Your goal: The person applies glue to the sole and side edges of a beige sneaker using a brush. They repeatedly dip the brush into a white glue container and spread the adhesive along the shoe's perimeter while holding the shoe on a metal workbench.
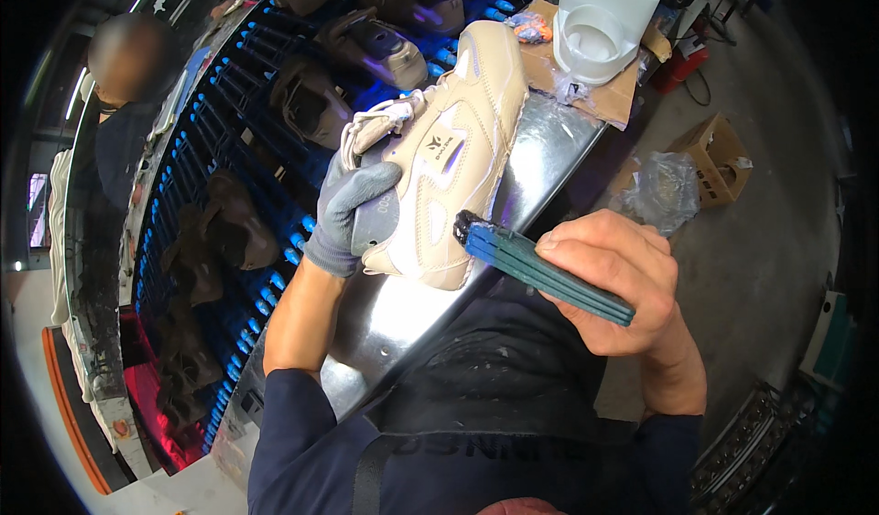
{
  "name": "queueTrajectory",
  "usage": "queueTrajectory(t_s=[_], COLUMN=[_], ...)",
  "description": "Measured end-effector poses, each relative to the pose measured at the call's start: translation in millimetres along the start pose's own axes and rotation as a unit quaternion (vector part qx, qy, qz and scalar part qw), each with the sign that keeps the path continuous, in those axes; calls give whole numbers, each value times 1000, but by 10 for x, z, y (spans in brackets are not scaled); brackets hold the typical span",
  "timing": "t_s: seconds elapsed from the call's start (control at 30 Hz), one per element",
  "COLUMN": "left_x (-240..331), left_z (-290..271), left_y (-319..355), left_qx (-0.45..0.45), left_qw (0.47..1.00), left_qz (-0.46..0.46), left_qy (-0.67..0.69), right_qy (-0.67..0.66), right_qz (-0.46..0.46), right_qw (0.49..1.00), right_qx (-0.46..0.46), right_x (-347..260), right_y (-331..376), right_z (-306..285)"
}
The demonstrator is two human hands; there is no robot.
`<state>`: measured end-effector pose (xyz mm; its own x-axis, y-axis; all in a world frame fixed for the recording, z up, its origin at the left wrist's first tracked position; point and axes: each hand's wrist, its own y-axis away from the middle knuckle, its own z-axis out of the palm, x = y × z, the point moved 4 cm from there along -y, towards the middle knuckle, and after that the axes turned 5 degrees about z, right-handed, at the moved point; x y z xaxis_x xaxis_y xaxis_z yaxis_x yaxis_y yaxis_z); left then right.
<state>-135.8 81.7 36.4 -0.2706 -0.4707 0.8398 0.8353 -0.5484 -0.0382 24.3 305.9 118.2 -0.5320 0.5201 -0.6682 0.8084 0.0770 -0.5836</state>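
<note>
My left hand (352, 208), in a grey glove, is closed around the ankle end of a beige sneaker upper (458, 144). A grey shoe last (377, 217) fills its opening. The upper lies on its side in the air, toe pointing away from me, with its laces (380, 121) hanging loosely at the left. My bare right hand (615, 281) grips a flat glue brush (549, 272) by its green-blue handle. The brush's dark, crusted tip is close to the upper's heel-side bottom edge; whether it touches cannot be told.
A roller conveyor (298, 240) with blue-tipped rollers carries several dark shoe uppers (243, 217). Before me runs a shiny metal ledge (540, 162). A white plastic jug (600, 34) stands on cardboard at far right. A cardboard box (719, 162) sits on the floor. Another person (124, 140) is at far left.
</note>
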Motion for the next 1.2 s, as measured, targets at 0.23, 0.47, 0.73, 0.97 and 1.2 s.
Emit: queueTrajectory(t_s=[0.23, 0.47, 0.73, 0.97, 1.2], left_x=[54, 90, -46, -49, 13], left_z=[63, 162, 127, 114, 210], left_y=[-4, -27, -153, -155, -201], left_qx=[-12, 6, 7, 53, 18], left_qw=[999, 1000, 998, 966, 971], left_qz=[13, -2, -48, -120, -120], left_qy=[-38, -21, 42, 224, 208], right_qy=[20, 26, -19, -45, 17], right_qz=[-37, -33, -1, -16, -56], right_qw=[998, 993, 997, 997, 996], right_qx=[-38, -113, -69, -52, -72], right_x=[-24, -92, 155, 201, 120], right_y=[-49, -59, -311, -268, -295], right_z=[-12, -58, -231, -196, -272])
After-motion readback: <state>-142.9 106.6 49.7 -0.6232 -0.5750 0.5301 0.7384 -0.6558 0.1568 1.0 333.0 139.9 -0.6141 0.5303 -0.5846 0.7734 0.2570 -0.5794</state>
